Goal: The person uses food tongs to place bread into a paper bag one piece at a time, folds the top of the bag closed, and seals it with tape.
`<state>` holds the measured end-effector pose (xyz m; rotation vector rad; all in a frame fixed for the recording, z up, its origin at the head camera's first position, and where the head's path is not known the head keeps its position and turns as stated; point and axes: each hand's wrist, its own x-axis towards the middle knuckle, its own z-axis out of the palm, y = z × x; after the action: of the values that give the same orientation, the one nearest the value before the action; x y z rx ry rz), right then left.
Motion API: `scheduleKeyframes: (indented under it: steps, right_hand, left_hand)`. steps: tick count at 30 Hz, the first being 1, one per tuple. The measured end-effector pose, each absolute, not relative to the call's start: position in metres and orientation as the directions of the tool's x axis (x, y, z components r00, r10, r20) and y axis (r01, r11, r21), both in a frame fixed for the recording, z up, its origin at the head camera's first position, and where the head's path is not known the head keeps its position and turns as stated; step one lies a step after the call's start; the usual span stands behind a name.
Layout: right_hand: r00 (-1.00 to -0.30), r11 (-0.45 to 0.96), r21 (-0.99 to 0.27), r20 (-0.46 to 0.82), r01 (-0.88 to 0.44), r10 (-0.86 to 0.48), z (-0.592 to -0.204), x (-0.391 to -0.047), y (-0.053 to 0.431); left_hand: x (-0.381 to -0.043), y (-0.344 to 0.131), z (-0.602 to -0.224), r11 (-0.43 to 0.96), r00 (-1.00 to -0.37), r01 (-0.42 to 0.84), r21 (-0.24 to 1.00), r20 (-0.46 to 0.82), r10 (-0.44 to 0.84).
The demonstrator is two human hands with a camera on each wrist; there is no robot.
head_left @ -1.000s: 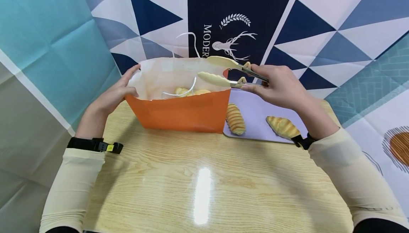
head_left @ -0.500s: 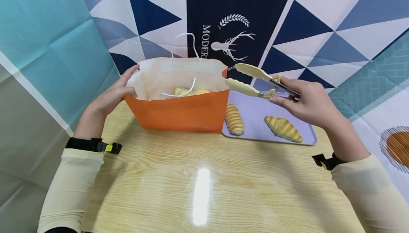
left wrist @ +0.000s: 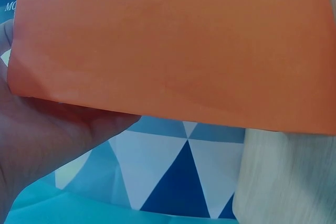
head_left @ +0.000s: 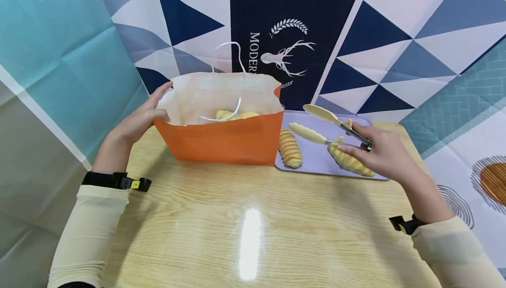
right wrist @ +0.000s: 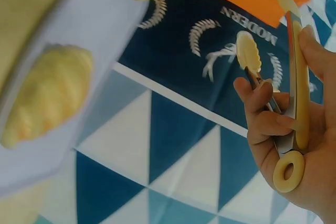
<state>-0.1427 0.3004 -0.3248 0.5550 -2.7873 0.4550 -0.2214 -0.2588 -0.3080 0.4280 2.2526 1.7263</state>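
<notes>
My left hand (head_left: 144, 114) grips the left side of an orange paper bag (head_left: 225, 145), its thumb at the rim. The bag's white-lined mouth faces up, with white cord handles, and pale yellow bread (head_left: 225, 114) shows inside. In the left wrist view the bag's orange side (left wrist: 173, 45) fills most of the picture. My right hand (head_left: 381, 149) holds cream-tipped metal tongs (right wrist: 294, 82), their two tips spread with nothing between them. The tongs hang over a lilac tray (head_left: 316, 160). On it lie a ridged bread roll (head_left: 290, 149) and a croissant-like bread (right wrist: 50, 95), which my right hand partly overlaps in the head view.
The tray sits right beside the bag on a light wooden table (head_left: 189, 226). A patterned cloth backdrop (head_left: 193, 16) stands close behind the bag and tray, and a teal cloth (head_left: 59, 33) hangs at the left.
My right hand has drawn the tongs away from the bag's mouth to the right, then lowered them over the tray. The left hand and bag have stayed in place.
</notes>
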Motion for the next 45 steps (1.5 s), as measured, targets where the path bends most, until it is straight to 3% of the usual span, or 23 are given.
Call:
scheduleKeyframes:
  steps: [16, 29, 45]
  right_hand:
    - [-0.942, 0.909, -0.269, 0.197, -0.317, -0.270, -0.388, -0.129, 0.293]
    - [-0.934, 0.898, -0.290, 0.238, -0.331, -0.267, -0.424, -0.122, 0.282]
    - [-0.919, 0.910, -0.268, 0.325, -0.317, -0.224, -0.439, -0.119, 0.270]
  left_hand:
    - [-0.219, -0.258, -0.306, 0.229, -0.915, 0.078, 0.970, -0.022, 0.402]
    - [-0.220, -0.259, -0.308, 0.233, -0.915, 0.082, 0.969, -0.020, 0.403]
    - [-0.219, -0.258, -0.308, 0.243, -0.915, 0.087, 0.966, -0.019, 0.403]
